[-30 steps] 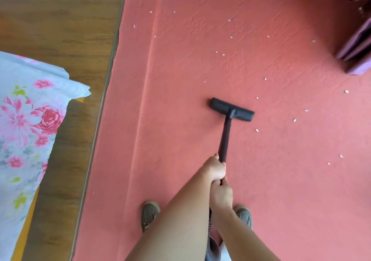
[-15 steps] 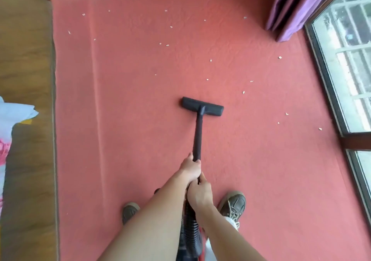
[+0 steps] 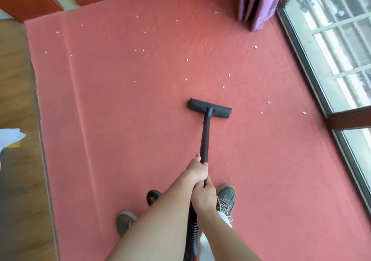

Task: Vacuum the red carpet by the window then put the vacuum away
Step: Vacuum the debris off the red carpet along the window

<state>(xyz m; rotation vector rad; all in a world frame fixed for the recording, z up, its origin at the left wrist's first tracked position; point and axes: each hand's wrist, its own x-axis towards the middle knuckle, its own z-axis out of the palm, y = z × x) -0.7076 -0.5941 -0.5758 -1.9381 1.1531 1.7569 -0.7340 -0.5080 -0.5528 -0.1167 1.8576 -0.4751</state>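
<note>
Left grip [image 3: 195,170] and right grip [image 3: 203,197] tight around vacuum wand [image 3: 205,138], floor head [image 3: 210,111] well ahead on red carpet [image 3: 140,140]

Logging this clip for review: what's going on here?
A person grips the black vacuum wand with both hands, the left hand ahead of the right hand. Its floor head rests on the red carpet. White scraps lie scattered beyond it and toward the window, so vacuuming is not yet done.

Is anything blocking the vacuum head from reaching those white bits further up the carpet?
Nothing visible: bare red carpet lies between the vacuum head and the white bits; the purple curtain hangs far right.
</note>
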